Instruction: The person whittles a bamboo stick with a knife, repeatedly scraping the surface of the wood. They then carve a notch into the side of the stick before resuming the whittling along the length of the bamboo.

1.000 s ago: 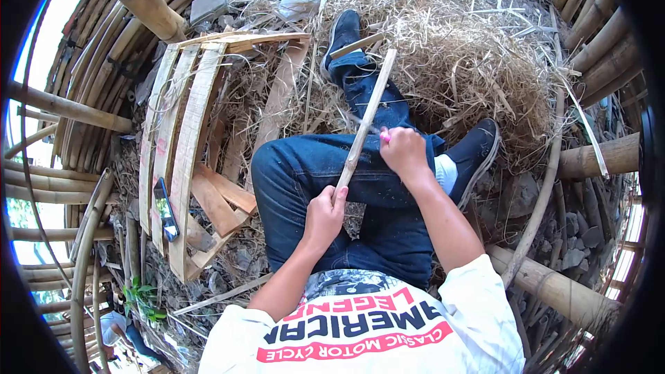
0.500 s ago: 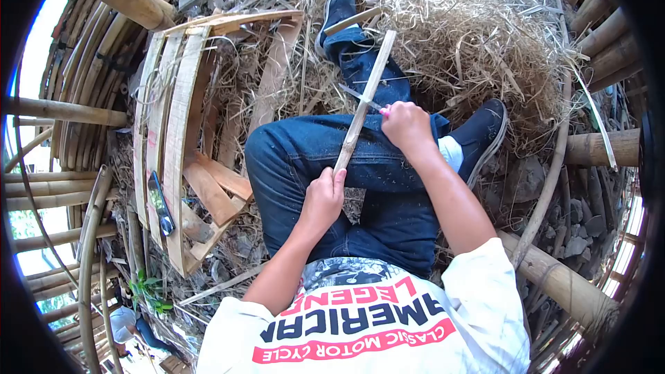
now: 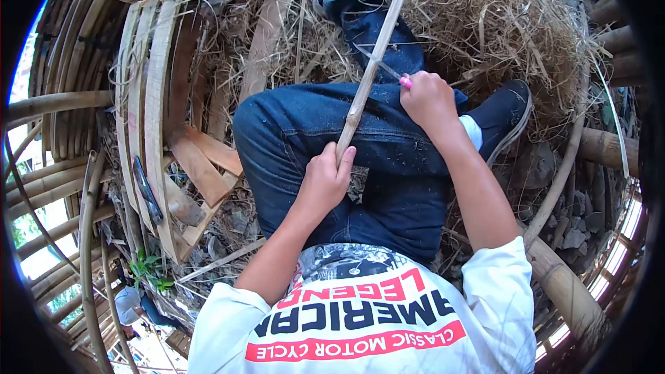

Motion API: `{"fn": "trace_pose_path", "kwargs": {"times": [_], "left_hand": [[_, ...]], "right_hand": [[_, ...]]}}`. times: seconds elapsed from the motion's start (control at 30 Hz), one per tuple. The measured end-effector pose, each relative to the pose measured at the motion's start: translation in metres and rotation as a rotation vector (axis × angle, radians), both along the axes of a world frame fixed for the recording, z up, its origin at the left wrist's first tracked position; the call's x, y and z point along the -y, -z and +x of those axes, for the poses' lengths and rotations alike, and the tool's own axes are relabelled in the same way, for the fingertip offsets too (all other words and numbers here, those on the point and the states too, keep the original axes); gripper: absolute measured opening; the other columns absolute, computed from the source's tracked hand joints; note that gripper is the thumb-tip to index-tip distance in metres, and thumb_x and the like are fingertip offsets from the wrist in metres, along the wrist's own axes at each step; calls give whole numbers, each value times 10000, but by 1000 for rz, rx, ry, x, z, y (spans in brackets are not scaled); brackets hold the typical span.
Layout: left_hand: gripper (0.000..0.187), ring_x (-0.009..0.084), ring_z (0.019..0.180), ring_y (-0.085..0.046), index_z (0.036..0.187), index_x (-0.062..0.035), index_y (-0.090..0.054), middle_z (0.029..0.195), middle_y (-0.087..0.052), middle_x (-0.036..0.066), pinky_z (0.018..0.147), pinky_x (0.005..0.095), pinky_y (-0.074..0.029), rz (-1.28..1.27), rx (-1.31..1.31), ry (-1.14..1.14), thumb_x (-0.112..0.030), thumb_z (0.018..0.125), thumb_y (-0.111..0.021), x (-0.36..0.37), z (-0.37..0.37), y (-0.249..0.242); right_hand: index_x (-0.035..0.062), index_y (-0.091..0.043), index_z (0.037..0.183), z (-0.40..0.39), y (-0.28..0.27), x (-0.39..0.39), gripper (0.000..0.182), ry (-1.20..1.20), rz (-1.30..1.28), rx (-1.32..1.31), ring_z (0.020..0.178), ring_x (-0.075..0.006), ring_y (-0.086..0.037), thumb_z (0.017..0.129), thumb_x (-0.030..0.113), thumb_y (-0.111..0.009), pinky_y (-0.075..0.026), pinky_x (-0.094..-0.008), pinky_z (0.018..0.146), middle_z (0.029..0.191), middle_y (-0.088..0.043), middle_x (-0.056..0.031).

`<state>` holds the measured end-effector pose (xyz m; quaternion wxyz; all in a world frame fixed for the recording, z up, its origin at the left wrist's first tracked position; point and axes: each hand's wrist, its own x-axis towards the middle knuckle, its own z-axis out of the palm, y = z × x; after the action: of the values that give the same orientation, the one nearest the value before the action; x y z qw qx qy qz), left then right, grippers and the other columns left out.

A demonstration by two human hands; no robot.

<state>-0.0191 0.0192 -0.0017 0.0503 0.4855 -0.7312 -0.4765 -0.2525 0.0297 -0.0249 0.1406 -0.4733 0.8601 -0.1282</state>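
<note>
At the left of the frame, bamboo poles [image 3: 59, 104] are seen running across, and just right of them a curved frame of bamboo slats [image 3: 149, 97] is stood on the littered ground, with short wooden offcuts [image 3: 201, 166] lying against its lower part. A dark flat tool [image 3: 147, 190] is laid along one slat in the lower left. In the centre, a knee in blue jeans [image 3: 305, 131] is raised, and a thin bamboo stick [image 3: 370, 69] is laid slantwise over it, running from mid-frame up to the top centre. The lower end of the stick is gripped by the left hand [image 3: 324, 183], its fingers curled around it and the thumb lying along the wood. Further right and higher, the right hand [image 3: 429, 100] is closed around a pink-handled knife [image 3: 395, 76], whose thin blade is set against the stick from the right side. The two hands are kept apart along the stick. Behind them, a heap of dry straw and shavings [image 3: 499, 34] is spread over the upper right, and a black shoe [image 3: 509, 114] is rested at its edge. Thick bamboo poles [image 3: 568, 291] are seen at the lower right
</note>
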Motion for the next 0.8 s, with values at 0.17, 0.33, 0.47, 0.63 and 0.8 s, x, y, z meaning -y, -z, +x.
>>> {"fn": "trace_pose_path", "kwargs": {"times": [0.17, 0.33, 0.47, 0.63, 0.8], "left_hand": [[362, 371, 518, -559, 817, 31, -501, 561, -512, 211, 505, 428, -404, 83, -111, -16, -276, 1006, -469, 9, -2, -3], [260, 162, 543, -433, 921, -16, -470, 595, -443, 111, 526, 346, -366, 237, -148, 11, -253, 1020, -425, 9, -17, -32], [235, 358, 571, -580, 967, 18, -491, 615, -523, 216, 551, 430, -411, 203, -242, 162, -211, 1000, -451, 15, -32, -22], [307, 110, 577, -403, 782, 8, -510, 596, -436, 37, 546, 322, -365, 155, -239, 103, -209, 994, -456, 9, -44, -5], [317, 95, 548, -381, 800, -17, -518, 597, -414, 14, 511, 285, -333, 191, -241, 102, -239, 1008, -428, 10, -40, -8]], "right_hand": [[-2, -671, 715, -4, -15, 15, 346, 28, -67, 58, 717, -444, -645, 880, 290, -587, -537, -501, 676, 723, -645, -252], [-3, -661, 711, -16, -36, -1, 329, 63, -20, 91, 726, -436, -640, 873, 269, -573, -531, -499, 682, 720, -643, -239], [11, -666, 716, -20, -50, -17, 318, 83, 2, -9, 724, -417, -650, 875, 266, -566, -533, -493, 676, 720, -651, -226], [14, -675, 735, -21, -36, -20, 325, 84, 60, -9, 721, -405, -665, 874, 297, -598, -540, -482, 678, 729, -662, -220], [6, -667, 713, -18, -25, -16, 334, 62, 30, -34, 720, -412, -665, 863, 300, -616, -543, -482, 670, 727, -660, -227]]}}
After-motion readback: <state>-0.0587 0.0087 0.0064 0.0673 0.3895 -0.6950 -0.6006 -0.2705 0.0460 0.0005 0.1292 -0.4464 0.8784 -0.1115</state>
